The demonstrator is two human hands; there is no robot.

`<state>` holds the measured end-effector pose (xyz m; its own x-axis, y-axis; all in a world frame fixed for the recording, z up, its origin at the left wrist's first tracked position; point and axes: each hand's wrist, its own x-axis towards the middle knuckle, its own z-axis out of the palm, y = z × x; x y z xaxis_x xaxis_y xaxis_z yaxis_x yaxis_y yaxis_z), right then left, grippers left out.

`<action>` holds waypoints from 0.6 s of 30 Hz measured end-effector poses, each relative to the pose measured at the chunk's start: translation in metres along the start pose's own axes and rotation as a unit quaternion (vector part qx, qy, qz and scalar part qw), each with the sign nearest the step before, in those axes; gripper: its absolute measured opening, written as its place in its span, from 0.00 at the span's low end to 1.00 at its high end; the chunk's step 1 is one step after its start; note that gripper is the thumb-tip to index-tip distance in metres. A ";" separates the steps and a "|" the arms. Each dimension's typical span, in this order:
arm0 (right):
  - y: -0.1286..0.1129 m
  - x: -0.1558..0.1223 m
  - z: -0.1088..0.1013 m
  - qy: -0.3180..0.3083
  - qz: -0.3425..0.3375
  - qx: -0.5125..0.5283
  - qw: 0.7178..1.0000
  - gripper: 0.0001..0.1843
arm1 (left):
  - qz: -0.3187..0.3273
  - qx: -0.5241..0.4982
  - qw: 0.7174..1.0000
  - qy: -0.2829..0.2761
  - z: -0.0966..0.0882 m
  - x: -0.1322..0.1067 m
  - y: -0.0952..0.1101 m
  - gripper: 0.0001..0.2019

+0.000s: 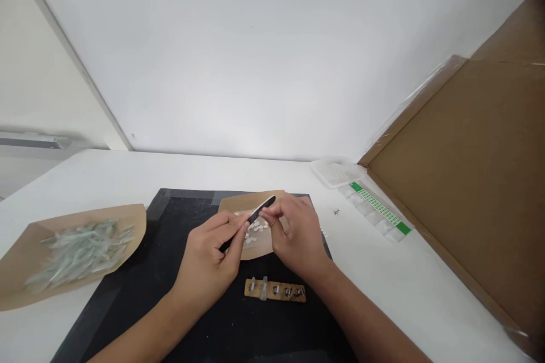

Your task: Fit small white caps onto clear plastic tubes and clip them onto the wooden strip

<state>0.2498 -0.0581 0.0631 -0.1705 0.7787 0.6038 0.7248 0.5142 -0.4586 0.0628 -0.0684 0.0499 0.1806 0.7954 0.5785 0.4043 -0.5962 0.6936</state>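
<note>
Left hand (215,249) clamped on a slim black-and-white stick (256,215), slanted above a shallow brown paper tray (232,203) of small white pieces (259,227); right hand (297,232) at the stick's upper part, thumb and forefinger together, any item between them indiscernible.

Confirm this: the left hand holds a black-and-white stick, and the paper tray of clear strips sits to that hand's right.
No: the head view shows the paper tray of clear strips to the left of the left hand. That hand does hold the black-and-white stick.
</note>
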 end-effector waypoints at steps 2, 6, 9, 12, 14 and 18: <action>-0.002 0.000 -0.001 -0.023 -0.012 0.002 1.000 0.12 | 0.002 -0.002 1.000 -0.003 0.000 0.000 0.000 0.14; -0.004 -0.001 -0.005 -0.017 -0.009 -0.001 1.000 0.12 | 0.012 -0.019 1.000 0.000 -0.001 0.000 0.003 0.14; -0.004 -0.003 -0.004 -0.021 -0.019 0.003 1.000 0.12 | 0.017 -0.020 1.000 0.002 -0.001 0.000 0.004 0.14; -0.003 -0.005 -0.002 -0.026 -0.033 0.024 0.999 0.11 | 0.013 -0.028 1.000 -0.002 -0.001 0.000 0.004 0.13; -0.003 -0.007 -0.001 -0.004 -0.023 0.024 0.999 0.11 | 0.005 -0.032 0.999 -0.004 -0.001 0.000 0.004 0.14; -0.004 -0.007 0.000 -0.001 -0.033 0.024 0.999 0.12 | 0.005 -0.033 0.999 -0.012 -0.001 0.001 0.004 0.13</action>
<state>0.2479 -0.0655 0.0604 -0.2188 0.7432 0.6323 0.6794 0.5812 -0.4480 0.0633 -0.0698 0.0538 0.2055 0.7915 0.5756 0.3418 -0.6092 0.7156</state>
